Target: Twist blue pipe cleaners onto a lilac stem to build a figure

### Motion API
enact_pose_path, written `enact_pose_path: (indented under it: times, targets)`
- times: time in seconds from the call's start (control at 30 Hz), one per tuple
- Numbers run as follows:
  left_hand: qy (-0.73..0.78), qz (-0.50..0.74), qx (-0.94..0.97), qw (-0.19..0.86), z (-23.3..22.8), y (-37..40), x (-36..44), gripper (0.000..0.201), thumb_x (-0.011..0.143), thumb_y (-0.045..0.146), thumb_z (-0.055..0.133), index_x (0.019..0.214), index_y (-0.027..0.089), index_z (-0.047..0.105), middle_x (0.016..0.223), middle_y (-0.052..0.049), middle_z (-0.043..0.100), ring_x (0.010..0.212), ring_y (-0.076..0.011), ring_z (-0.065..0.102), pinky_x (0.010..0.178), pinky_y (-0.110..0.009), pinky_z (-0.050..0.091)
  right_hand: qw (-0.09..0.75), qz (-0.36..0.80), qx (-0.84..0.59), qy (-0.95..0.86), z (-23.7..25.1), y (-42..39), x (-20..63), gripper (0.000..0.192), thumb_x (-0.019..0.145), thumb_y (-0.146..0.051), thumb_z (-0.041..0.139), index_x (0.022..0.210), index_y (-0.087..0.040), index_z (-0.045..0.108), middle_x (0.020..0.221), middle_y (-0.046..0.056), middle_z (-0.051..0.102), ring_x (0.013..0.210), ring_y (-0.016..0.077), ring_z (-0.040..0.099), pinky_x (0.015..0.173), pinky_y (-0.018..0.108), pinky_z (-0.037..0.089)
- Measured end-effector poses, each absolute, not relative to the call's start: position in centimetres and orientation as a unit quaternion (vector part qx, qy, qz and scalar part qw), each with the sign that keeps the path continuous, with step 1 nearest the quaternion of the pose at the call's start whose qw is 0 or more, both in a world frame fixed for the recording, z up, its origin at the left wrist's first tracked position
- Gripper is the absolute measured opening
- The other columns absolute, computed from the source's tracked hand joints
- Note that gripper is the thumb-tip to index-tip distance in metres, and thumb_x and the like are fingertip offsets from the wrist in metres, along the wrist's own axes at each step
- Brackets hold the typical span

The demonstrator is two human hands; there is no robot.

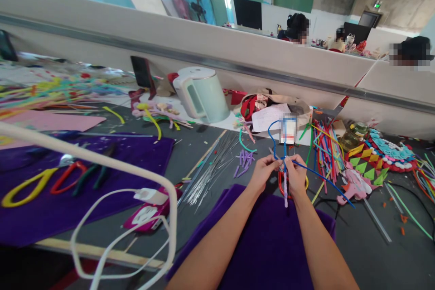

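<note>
My left hand [262,174] and my right hand [297,176] are close together above the purple cloth [268,240], fingers pinched on a blue pipe cleaner [326,183]. One length of it loops up on the left, and another sticks out to the lower right. Between my hands a pale lilac fuzzy stem [286,190] hangs down, its top hidden by my fingers. Just beneath them lie scissors with red handles [281,183], partly covered. Behind my fingers stands a small card with a blurred picture [288,130].
Left of my hands lie cut purple pieces [244,163] and thin metal wires [210,172]. Colourful pipe cleaners [328,149] and a glass jar [355,136] are at right. A kettle [204,93] stands behind. A white cable [171,222] crosses in front of yellow-handled scissors [27,188].
</note>
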State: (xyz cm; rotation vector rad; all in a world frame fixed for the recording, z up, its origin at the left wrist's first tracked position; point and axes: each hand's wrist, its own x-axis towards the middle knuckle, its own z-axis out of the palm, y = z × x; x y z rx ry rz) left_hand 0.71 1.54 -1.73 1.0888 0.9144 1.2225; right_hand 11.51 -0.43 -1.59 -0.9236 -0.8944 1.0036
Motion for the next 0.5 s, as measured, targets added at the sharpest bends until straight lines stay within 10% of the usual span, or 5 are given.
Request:
enact_pose_path:
  times: [0.5]
  targets:
    - [0.36, 0.583, 0.531, 0.499, -1.17, 1.36, 0.47, 0.016, 0.064, 0.027, 0.073, 0.078, 0.017, 0.073, 0.082, -0.005, 0.064, 0.08, -0.0174, 0.057, 0.074, -0.028, 0.045, 0.624, 0.661, -0.275, -0.314, -1.33, -0.16, 12.5, 0.025, 0.074, -0.03, 0.065, 0.065, -0.019, 0.045, 0.048, -0.008, 0.046, 0.037, 0.0028, 0.033, 0.039, 0.016, 0.027]
